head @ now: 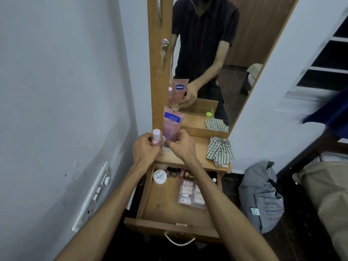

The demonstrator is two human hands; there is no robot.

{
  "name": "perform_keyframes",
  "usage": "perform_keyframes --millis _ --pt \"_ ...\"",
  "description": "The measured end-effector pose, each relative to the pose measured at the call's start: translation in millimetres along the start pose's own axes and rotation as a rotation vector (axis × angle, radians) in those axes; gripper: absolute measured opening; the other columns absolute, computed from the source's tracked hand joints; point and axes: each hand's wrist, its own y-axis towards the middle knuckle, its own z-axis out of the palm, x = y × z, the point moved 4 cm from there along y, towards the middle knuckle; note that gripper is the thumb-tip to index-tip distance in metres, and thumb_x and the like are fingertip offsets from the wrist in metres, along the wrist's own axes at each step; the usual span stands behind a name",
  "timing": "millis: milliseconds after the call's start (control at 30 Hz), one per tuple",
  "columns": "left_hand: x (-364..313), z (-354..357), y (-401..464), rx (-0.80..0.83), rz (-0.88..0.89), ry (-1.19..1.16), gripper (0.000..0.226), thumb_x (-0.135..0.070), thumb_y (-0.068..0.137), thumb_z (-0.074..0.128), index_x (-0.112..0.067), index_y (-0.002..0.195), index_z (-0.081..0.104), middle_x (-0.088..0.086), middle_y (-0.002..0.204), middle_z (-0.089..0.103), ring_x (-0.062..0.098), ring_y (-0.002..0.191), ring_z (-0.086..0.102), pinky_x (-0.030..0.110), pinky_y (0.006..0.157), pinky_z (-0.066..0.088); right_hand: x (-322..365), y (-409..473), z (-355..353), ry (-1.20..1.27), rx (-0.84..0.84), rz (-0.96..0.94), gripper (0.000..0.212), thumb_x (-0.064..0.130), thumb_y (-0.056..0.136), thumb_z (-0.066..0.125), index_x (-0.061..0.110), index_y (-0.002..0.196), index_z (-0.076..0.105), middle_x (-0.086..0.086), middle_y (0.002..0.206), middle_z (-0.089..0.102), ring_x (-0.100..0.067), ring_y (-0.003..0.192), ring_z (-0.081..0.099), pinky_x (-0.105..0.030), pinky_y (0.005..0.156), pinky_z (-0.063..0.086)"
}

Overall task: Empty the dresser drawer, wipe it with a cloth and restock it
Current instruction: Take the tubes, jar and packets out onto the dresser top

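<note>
A: Dresser drawer (pixel 163 206), pulled fully out beneath the dresser top (pixel 199 147), part emptied, judging by the bare wood along its left side and front. Above it a tall mirror (pixel 216 53) doubles the scene.

B: And the cloth?

A: Checked cloth (pixel 220 149), bunched at the top's right edge, near the back corner. It looks parked there, within reach for the wipe once the drawer is bare.

B: What are the hands doing?

A: Both are up at the left back corner of the top. The right hand (pixel 180 146) curls its fingers round the base of a pink lotion tube (pixel 172 125), held upright on its cap; the left hand (pixel 146 149) grips a small pink bottle (pixel 156 137) with a pale cap. My reading is that they are being stood together at the back, to leave room for what comes out next.

B: What remains inside?

A: A flat clear packet of sample sachets (pixel 191 194) on the right of the drawer floor, a white round jar (pixel 159 176) at the back left corner, and a row of small bottles (pixel 178 172) along the back edge.

B: Anything unclear?

A: The right forearm crosses the row, so its count and right end are hidden. The jar's label is too blurred to trust. Whether tube and bottle already rest on the wood, I cannot tell; the hands cover their bases.
</note>
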Motion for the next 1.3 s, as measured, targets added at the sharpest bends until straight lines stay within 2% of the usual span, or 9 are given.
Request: perform_keyframes --millis 100,233,333,400,667,800,933,1100,1300 --pt "3.6 7.9 22.6 -0.032 -0.029 -0.019 0.034 -0.048 0.083 0.073 -0.016 0.093 0.07 0.0 0.086 0.073 0.023 0.078 0.069 0.038 0.07 0.057 3.1 27.2 10.1 0.0 0.0 -0.021 0.057 0.047 0.07 0.082 0.021 0.113 0.057 0.005 0.102 0.072 -0.018 0.091 0.068 -0.04 0.08 0.058" --pt "13.5 14.6 50.1 -0.083 -0.047 -0.049 0.031 -0.04 0.094 0.065 -0.01 0.097 0.07 0.005 0.091 0.072 0.02 0.077 0.063 0.03 0.069 0.045 -2.6 56.9 26.7 -0.018 0.011 -0.029 0.053 0.046 0.073 0.083 0.022 0.112 0.057 0.003 0.104 0.073 -0.02 0.093 0.07 -0.04 0.082 0.06" --pt "24.5 19.2 70.9 -0.094 -0.038 -0.083 0.039 -0.049 0.098 0.054 -0.012 0.096 0.068 0.006 0.089 0.072 0.024 0.079 0.066 0.037 0.071 0.056 -8.8 71.9 36.8 -0.018 0.034 -0.026 0.052 0.045 0.075 0.083 0.023 0.115 0.057 0.003 0.108 0.073 -0.02 0.097 0.069 -0.037 0.083 0.058" --pt "33.0 22.9 84.7 -0.09 -0.022 -0.074 0.039 -0.048 0.098 0.055 -0.011 0.095 0.068 0.007 0.09 0.072 0.027 0.08 0.067 0.042 0.074 0.059 -13.5 79.1 43.5 -0.021 0.038 -0.025 0.052 0.044 0.076 0.083 0.022 0.115 0.056 0.002 0.109 0.073 -0.021 0.097 0.069 -0.037 0.083 0.057" --pt "43.0 47.9 118.8 -0.013 0.057 -0.047 0.028 -0.035 0.094 0.069 -0.008 0.102 0.07 0.006 0.094 0.072 0.02 0.078 0.066 0.034 0.068 0.055 -22.0 98.4 62.1 0.031 -0.024 -0.021 0.041 0.036 0.078 0.083 0.022 0.104 0.054 0.005 0.094 0.072 -0.017 0.083 0.067 -0.03 0.07 0.049" --pt "43.9 55.4 125.6 -0.015 0.067 -0.056 0.026 -0.033 0.093 0.07 -0.008 0.101 0.07 0.006 0.095 0.072 0.021 0.079 0.066 0.038 0.072 0.059 -27.7 103.5 69.3 0.078 -0.07 -0.028 0.045 0.041 0.073 0.086 0.025 0.104 0.057 0.008 0.089 0.075 -0.013 0.08 0.072 -0.037 0.079 0.06" --pt "46.3 56.4 127.1 -0.02 0.081 -0.048 0.022 -0.029 0.091 0.071 -0.008 0.098 0.071 0.005 0.094 0.071 0.02 0.079 0.065 0.036 0.072 0.057 -29.9 102.5 72.9 0.113 -0.103 -0.038 0.045 0.041 0.074 0.087 0.025 0.104 0.058 0.009 0.088 0.075 -0.009 0.078 0.072 -0.034 0.078 0.061" --pt "51.1 60.1 125.8 -0.017 0.085 -0.029 0.025 -0.038 0.094 0.067 -0.014 0.089 0.072 0.001 0.087 0.072 0.015 0.077 0.067 0.029 0.067 0.053 -30.8 100.4 75.2 0.124 -0.13 -0.021 0.043 0.033 0.074 0.087 0.024 0.106 0.059 0.009 0.086 0.076 -0.008 0.077 0.072 -0.033 0.08 0.06" --pt "56.5 61.7 126.8 -0.01 0.081 -0.026 0.025 -0.038 0.092 0.068 -0.014 0.097 0.074 0.004 0.094 0.075 0.016 0.081 0.07 0.036 0.074 0.06 -33.7 100.2 74.1 0.119 -0.13 -0.029 0.048 0.03 0.073 0.089 0.02 0.112 0.062 0.007 0.09 0.077 -0.009 0.082 0.073 -0.035 0.086 0.06"
